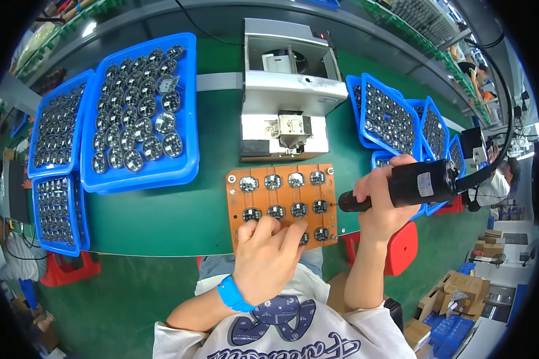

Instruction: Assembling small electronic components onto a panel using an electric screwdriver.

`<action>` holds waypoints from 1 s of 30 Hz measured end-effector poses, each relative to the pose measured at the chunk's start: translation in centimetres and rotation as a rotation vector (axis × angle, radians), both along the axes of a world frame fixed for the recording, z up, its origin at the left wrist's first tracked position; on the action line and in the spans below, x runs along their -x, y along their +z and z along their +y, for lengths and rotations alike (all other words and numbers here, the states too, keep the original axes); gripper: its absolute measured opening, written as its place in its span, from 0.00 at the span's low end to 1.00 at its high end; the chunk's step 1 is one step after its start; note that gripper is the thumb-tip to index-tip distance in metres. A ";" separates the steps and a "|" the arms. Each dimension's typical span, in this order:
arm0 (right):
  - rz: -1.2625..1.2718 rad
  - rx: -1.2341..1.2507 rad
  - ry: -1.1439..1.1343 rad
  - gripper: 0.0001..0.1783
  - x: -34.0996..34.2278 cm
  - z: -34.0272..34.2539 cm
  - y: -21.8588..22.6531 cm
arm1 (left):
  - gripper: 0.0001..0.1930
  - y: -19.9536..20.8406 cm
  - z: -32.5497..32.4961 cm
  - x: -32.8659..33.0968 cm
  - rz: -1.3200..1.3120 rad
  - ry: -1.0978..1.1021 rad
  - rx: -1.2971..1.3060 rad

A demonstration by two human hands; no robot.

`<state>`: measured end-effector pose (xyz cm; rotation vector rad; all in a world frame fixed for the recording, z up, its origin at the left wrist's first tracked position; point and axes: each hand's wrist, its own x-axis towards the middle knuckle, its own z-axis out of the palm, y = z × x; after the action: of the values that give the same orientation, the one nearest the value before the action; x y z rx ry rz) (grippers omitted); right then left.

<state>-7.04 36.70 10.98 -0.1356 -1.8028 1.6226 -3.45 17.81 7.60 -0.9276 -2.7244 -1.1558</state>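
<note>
An orange-brown jig board (326,197) lies at the near edge of the green table, holding rows of small round black parts (273,181). My left hand (266,254) rests on the board's front row, fingers spread and pressing on parts there; a blue wristband is on that wrist. My right hand (380,200) grips a black electric screwdriver (422,182) held sideways, its tip pointing left toward the board's right edge. A cable runs from the tool up to the right.
A grey metal machine (290,90) stands behind the board. Blue trays (188,107) full of round parts sit at the left, more blue trays (389,119) at the right. Red stools (404,245) and cardboard boxes (455,293) are on the green floor. Another person (497,179) sits at far right.
</note>
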 end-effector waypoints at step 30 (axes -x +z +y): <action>0.188 0.252 0.626 0.54 5.4 -2.3 8.1 | 0.25 2.1 -4.0 6.8 0.062 -0.006 0.023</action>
<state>-12.44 34.41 19.12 0.5015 -1.5711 2.2035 -10.24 13.80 9.69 -0.9586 -2.6934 -1.0805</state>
